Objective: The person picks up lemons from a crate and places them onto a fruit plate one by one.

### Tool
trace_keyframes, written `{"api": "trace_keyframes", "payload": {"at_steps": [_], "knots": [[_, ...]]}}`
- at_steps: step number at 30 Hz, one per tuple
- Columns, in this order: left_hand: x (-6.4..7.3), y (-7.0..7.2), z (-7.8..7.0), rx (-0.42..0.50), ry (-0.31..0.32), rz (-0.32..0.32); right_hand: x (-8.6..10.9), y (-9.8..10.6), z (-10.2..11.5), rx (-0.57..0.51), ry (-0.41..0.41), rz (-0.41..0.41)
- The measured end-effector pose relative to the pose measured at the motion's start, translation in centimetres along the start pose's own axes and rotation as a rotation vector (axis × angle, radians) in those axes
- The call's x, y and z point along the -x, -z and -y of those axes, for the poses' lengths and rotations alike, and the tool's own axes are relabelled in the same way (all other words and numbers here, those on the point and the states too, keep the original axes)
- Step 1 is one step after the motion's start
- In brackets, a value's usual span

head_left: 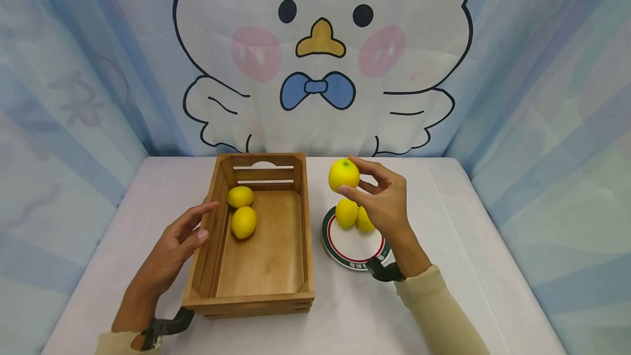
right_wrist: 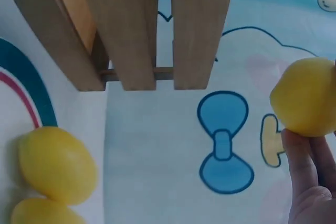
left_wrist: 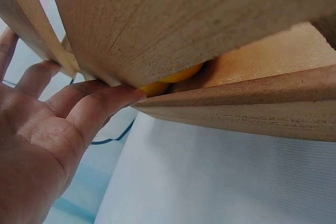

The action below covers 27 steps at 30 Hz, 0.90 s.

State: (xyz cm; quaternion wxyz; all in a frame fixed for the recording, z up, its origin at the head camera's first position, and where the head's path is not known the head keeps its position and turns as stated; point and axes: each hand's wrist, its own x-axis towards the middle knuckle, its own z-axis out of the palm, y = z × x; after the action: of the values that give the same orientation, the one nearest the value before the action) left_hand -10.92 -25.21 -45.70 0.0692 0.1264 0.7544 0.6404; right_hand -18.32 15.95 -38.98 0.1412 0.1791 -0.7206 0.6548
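My right hand [head_left: 386,193] pinches a yellow lemon [head_left: 344,175] between thumb and fingers, above the far side of a plate. In the right wrist view the same lemon [right_wrist: 305,97] is at the right edge. Two more lemons [head_left: 346,213] lie on the white plate [head_left: 352,248] with its green and red rim, one partly hidden by my right hand. At the left, my left hand [head_left: 172,248] rests its extended fingers against the left wall of a wooden crate [head_left: 258,304]. Inside the crate, two lemons [head_left: 244,222] touch each other near the left wall.
A white cloth covers the table [head_left: 458,223]. The crate stands left of the plate, with a narrow strip of cloth between them. Behind rises a curtain [head_left: 315,125] printed with a cartoon bird, and curtains hang at both sides.
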Motion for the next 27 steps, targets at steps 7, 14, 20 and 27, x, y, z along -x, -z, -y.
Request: {"api": "trace_keyframes", "payload": {"at_steps": [7,14,20,27], "knots": [[-0.1,0.1,0.4,-0.004,0.016,-0.001,1.9,1.1,-1.5,0.109,-0.091,-0.06],[-0.1,0.1,0.3,-0.003,0.013,0.003,4.1,1.6,-3.1,0.211,-0.168,-0.103],[0.0,0.0,0.1,-0.012,0.015,-0.001,5.8,1.8,-4.1,0.265,-0.233,-0.133],[0.0,-0.1,0.0,0.0,0.005,-0.007,7.6,1.6,-5.4,0.354,-0.278,-0.147]]}}
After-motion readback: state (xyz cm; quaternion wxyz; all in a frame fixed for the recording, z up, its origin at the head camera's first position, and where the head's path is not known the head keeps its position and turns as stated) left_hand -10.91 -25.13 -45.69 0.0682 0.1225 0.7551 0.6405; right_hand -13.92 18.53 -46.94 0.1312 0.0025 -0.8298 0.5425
